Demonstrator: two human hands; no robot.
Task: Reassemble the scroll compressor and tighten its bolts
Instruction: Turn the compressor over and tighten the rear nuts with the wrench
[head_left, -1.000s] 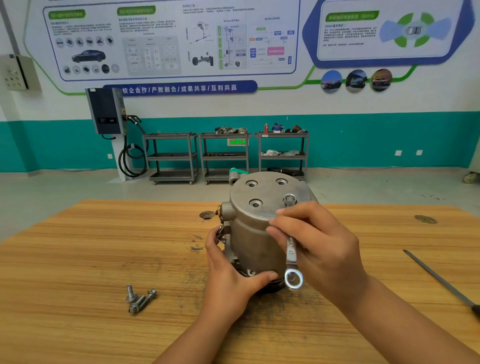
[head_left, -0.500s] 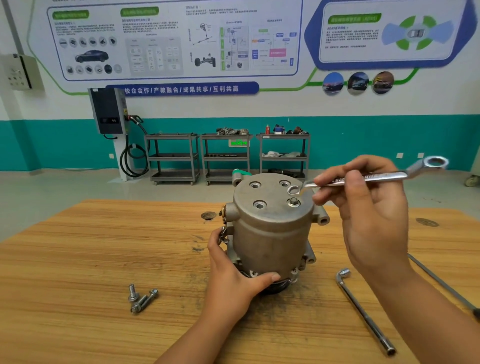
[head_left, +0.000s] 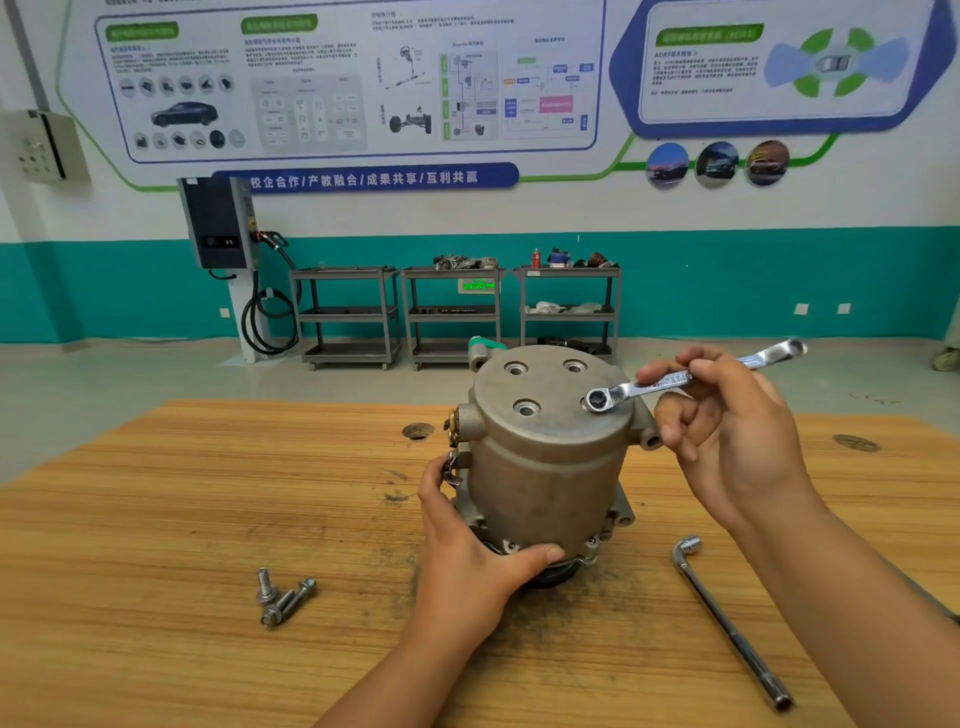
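Wrench (head_left: 626, 391) ring was lowered onto bolt (head_left: 597, 400), pinched by right hand (head_left: 727, 436); compressor (head_left: 545, 467) still gripped by left hand (head_left: 467, 561).

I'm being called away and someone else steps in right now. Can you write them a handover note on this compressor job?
Left hand: grip on the compressor at its base, steadying it upright on the table.
Right hand: holds the wrench, ring end seated on the bolt in the cover's near right hole.
Done: that one bolt is in; how tight it is cannot be told.
Left: the other three cover holes look empty. Three loose bolts lie on the table to the left, and an L-shaped socket wrench lies to the right.
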